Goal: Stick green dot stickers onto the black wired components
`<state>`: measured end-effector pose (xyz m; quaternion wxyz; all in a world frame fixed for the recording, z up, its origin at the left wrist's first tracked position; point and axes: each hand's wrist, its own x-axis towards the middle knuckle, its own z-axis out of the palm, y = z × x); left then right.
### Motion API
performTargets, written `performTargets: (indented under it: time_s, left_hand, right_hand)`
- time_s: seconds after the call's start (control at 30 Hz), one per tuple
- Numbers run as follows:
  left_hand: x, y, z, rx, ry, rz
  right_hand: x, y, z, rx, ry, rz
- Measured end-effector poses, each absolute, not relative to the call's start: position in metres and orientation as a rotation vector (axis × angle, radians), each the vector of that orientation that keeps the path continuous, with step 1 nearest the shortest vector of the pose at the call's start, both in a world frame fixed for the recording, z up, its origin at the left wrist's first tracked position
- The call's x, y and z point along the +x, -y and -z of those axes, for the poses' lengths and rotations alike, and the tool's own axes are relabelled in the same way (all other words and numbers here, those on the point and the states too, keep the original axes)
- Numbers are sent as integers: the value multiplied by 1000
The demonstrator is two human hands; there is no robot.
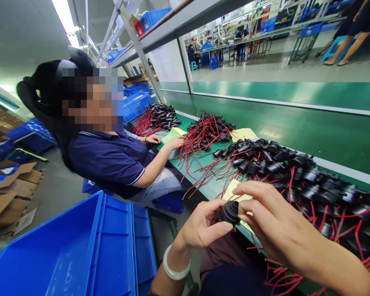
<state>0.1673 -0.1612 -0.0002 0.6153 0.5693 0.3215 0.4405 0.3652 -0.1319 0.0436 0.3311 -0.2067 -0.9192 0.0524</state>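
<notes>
Black cylindrical part point(228, 213), up front in the head view, held just over the near edge of the green bench point(212, 190), and the left hand point(201, 228) has it: thumb on the near side, fingers curled behind, a firm pinch around the body. In comes the right hand point(274, 222), bent fingertips meeting the ringed end; whether they actually grip, or pinch something small, I can't tell. Why that hold? Probably the left steadies the body and leaves that end exposed to the right.

Alongside, a long heap of black parts point(308, 174) runs down the bench, red wires point(292, 185) trailing toward the near edge, presumably heaped there for easy reach. A yellow sheet point(233, 190) lies just behind the held part, likely placed close for convenience. Farther along, a co-worker's hand point(175, 142) rests beside another wired pile point(209, 127), next to a sheet with green dots point(172, 135) in neat rows.

Any lettering? The big blue crate point(115, 242) at lower left bears whitish marks inside, too faint to read. No brand is legible on the held part, and no words on the sheets either.
</notes>
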Motion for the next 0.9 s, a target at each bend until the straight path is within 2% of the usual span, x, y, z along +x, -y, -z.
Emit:
performTargets:
  time_s: [0.47,0.9]
  left_hand:
    - [169,164,-2,1333,-728,-981]
    - [169,169,-4,1221,-632,-1029]
  right_hand:
    - [370,135,-48,-503,2422,-112]
    - [367,151,-44,-569,2144,-339]
